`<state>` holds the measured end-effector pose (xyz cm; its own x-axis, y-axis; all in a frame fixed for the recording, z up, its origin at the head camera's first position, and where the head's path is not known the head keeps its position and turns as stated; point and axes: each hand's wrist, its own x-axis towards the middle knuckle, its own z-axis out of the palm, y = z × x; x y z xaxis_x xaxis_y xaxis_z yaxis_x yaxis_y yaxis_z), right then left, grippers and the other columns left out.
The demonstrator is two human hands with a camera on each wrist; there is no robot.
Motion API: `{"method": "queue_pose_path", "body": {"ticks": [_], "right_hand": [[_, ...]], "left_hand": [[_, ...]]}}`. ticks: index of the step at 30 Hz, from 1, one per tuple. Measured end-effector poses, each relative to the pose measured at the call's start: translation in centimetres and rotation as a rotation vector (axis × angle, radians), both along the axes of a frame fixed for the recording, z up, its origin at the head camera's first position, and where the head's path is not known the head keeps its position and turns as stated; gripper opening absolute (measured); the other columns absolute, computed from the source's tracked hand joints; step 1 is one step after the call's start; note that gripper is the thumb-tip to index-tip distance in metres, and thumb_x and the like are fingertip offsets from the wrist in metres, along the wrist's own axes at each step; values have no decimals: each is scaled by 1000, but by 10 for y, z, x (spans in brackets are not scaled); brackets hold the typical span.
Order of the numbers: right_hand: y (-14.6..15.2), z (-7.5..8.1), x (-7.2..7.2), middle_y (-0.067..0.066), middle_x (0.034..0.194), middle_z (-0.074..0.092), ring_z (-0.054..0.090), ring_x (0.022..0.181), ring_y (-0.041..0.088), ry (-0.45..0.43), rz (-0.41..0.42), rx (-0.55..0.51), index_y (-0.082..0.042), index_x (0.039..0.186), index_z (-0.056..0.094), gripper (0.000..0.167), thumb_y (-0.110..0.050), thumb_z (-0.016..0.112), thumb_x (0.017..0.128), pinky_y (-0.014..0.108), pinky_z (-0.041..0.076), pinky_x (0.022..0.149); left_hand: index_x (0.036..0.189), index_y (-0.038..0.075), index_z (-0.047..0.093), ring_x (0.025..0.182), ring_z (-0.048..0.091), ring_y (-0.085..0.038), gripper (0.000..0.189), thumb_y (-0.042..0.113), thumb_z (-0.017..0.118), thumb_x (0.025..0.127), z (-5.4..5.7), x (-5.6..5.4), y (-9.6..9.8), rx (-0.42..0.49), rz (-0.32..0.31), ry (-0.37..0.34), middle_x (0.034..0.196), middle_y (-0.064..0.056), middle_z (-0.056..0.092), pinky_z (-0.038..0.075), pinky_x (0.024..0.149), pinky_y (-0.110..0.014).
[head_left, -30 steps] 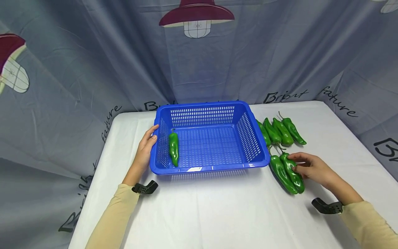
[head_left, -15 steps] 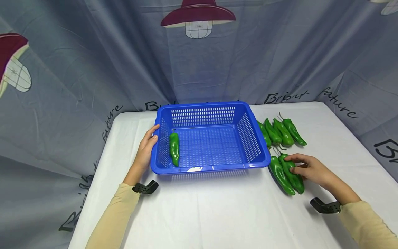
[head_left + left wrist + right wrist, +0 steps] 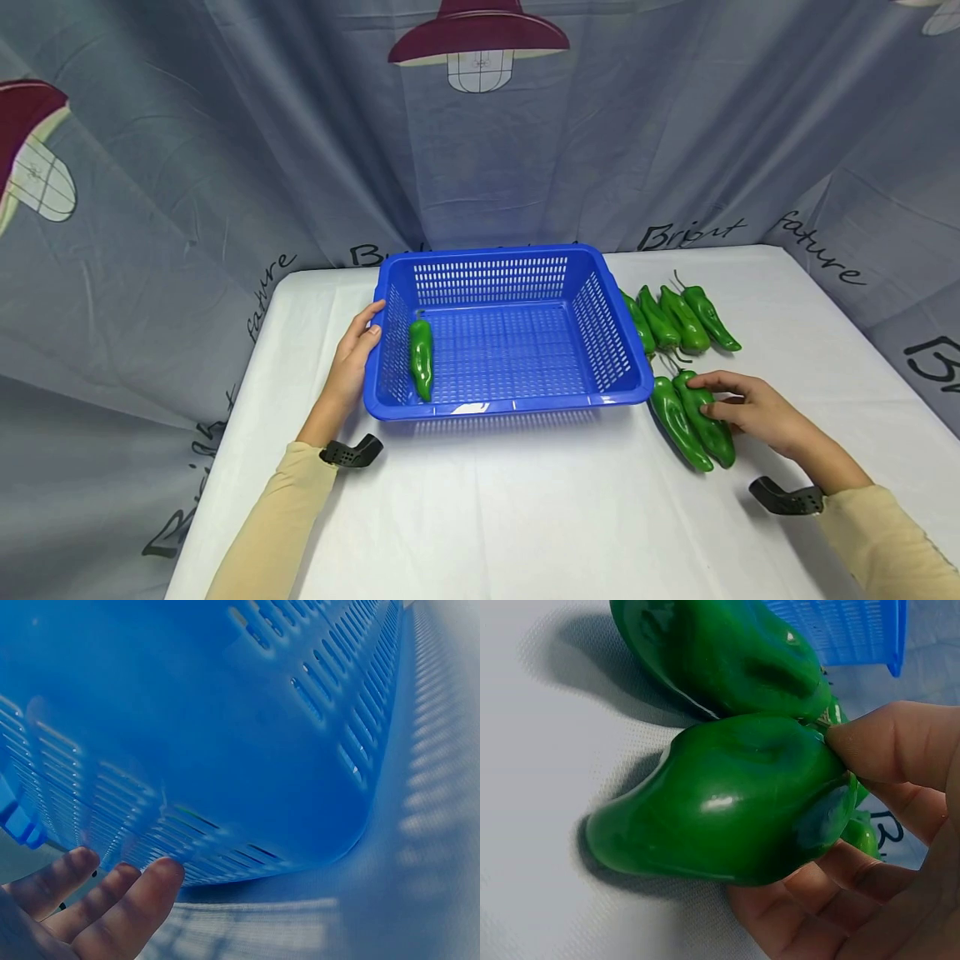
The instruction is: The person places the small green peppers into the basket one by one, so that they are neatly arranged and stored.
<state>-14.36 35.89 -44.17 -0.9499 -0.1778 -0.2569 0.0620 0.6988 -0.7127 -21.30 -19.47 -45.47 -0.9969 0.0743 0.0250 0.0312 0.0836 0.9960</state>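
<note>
Down on the white bench (image 3: 525,508), the right hand (image 3: 757,412) had a green pepper (image 3: 708,432) pinched between thumb and fingers, right against a second pepper (image 3: 678,425)! The left hand (image 3: 351,354), fingers loosely extended, touched the blue basket (image 3: 510,406), where a lone pepper (image 3: 422,362) lay.

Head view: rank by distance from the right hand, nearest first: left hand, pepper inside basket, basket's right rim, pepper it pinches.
1. Pinched pepper: touching the right hand.
2. Basket's right rim: just left of that hand.
3. Pepper inside basket: further left, by the basket's left wall.
4. Left hand: outside the basket's left side.
</note>
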Motion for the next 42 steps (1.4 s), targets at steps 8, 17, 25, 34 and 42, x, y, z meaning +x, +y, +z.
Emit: {"method": "queue_pose_path", "body": {"ticks": [8, 17, 25, 34, 42], "right_hand": [[3, -3, -1, 40, 143, 44, 59, 95, -3, -11, -25, -35, 12, 137, 49, 44, -6, 61, 99, 33, 59, 67], [8, -6, -1, 9, 131, 57, 60, 87, -1, 1, -39, -68, 11, 136, 51, 44, -5, 62, 97, 34, 59, 66], [13, -5, -2, -34, 111, 48, 63, 87, -1, 14, -41, -131, 7, 134, 54, 40, -7, 63, 97, 34, 60, 67], [20, 1, -1, -39, 111, 52, 62, 83, -1, 42, -27, -190, -15, 128, 65, 33, -3, 62, 97, 31, 58, 65], [26, 13, -2, -37, 116, 54, 61, 87, -3, 87, 8, -249, -27, 125, 67, 40, 1, 60, 98, 29, 56, 63]], "left_hand": [[160, 19, 32, 130, 46, -25, 49, 23, 31, 111, 0, 0, 0, 7, -6, 1, 162, -10, 34, 48, 93, -16], [160, 18, 31, 131, 46, -28, 50, 22, 31, 111, 0, 1, 0, 28, -13, -2, 162, -12, 33, 48, 93, -15], [160, 16, 31, 128, 47, -26, 50, 21, 30, 110, 0, 1, 0, 43, -17, 2, 160, -14, 35, 51, 91, -17], [160, 18, 32, 125, 48, -23, 49, 22, 31, 111, 0, 0, 0, 14, -6, -5, 160, -12, 37, 49, 92, -17], [160, 19, 32, 126, 47, -23, 49, 23, 31, 111, 0, 0, 0, -10, 0, -1, 160, -12, 37, 48, 92, -16]]}}
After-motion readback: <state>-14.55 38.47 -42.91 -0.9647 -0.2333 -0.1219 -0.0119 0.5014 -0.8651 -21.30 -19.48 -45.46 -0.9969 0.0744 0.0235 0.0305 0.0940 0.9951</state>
